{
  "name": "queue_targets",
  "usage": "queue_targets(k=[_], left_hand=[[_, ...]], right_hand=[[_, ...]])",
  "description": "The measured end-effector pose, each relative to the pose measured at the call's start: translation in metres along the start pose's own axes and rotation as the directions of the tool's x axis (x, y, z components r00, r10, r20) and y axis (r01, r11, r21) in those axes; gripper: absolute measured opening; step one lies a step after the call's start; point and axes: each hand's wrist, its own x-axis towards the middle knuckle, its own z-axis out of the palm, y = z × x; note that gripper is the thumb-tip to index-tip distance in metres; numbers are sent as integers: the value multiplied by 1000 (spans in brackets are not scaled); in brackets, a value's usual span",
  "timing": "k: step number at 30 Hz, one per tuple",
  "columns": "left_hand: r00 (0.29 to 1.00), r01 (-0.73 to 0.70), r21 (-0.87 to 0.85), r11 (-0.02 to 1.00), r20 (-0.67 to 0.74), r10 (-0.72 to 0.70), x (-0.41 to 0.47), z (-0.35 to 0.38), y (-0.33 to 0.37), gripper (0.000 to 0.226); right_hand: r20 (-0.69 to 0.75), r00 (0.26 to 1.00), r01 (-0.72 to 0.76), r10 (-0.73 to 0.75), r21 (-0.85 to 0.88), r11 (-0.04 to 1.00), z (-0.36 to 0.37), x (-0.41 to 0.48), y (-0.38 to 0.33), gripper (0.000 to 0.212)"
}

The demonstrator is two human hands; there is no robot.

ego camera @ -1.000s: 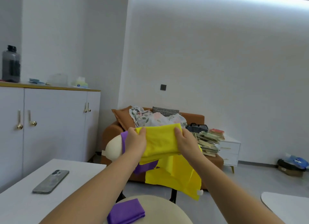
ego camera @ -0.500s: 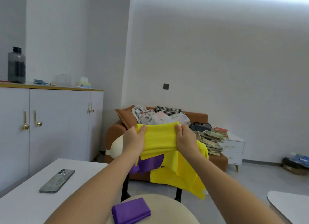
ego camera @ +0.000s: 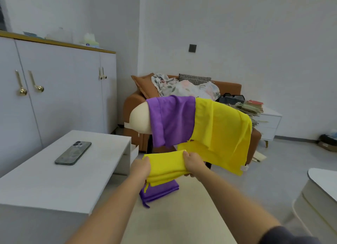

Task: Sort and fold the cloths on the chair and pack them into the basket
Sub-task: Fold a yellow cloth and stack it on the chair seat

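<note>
While the left hand [ego camera: 140, 168] pinches the yellow cloth [ego camera: 166, 166], the right hand [ego camera: 194, 164] seemingly clamps it.

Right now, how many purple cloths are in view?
2. One purple cloth hangs over the chair back; a folded purple cloth lies on the seat, partly behind the held folded yellow cloth. Others may be hidden.

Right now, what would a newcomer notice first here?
A folded yellow cloth gripped between the left hand and right hand, centre frame, over a folded purple cloth on the seat. Behind, a loose purple cloth and a big yellow cloth drape the chair back. A phone lies on the left table.
</note>
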Motion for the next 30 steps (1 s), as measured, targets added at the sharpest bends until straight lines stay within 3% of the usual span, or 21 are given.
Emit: queue_targets(k=[5, 9, 13, 15, 16, 18, 19, 21, 23, 26, 27, 30], left_hand=[[970, -64, 296, 953, -205, 129, 27, 8, -33, 38], [945, -120, 481, 868, -212, 248, 46, 18, -57, 29], [934, -136, 796, 590, -95, 343, 60, 24, -88, 39], [854, -220, 854, 472, -64, 516, 65, 24, -92, 42], [792, -293, 878, 378, 1, 611, 67, 25, -92, 42], [633, -386, 918, 96, 188, 751, 72, 27, -90, 33], [587, -409, 912, -19, 279, 760, 73, 26, -91, 31], [554, -445, 888, -115, 373, 744, 69, 22, -88, 35], [551, -473, 868, -152, 426, 717, 72, 20, -92, 35], [570, -490, 862, -127, 427, 702, 73, 19, -89, 30], [579, -503, 861, -72, 398, 712, 71, 19, -82, 26], [593, -603, 764, 229, 237, 769, 62, 18, -41, 17]], right_hand=[[40, 997, 72, -67, -171, 983, 48, 34, 17, 45], [52, 995, 102, -89, -331, 938, 71, 55, 28, 42], [106, 994, 55, 4, -555, 830, 95, 68, 49, 41], [73, 997, 30, 18, -609, 793, 102, 69, 57, 39], [49, 999, 44, -17, -619, 784, 103, 69, 59, 38], [22, 987, 136, -162, -656, 742, 101, 69, 58, 32], [31, 965, 211, -259, -679, 703, 100, 69, 57, 30], [136, 905, 371, -402, -714, 594, 95, 70, 59, 34], [269, 878, 454, -396, -730, 511, 88, 68, 62, 42], [248, 881, 458, -404, -668, 587, 79, 65, 67, 45], [195, 871, 466, -451, -619, 632, 73, 65, 64, 42], [-30, 801, 504, -598, -504, 701, 45, 69, 45, 32]])
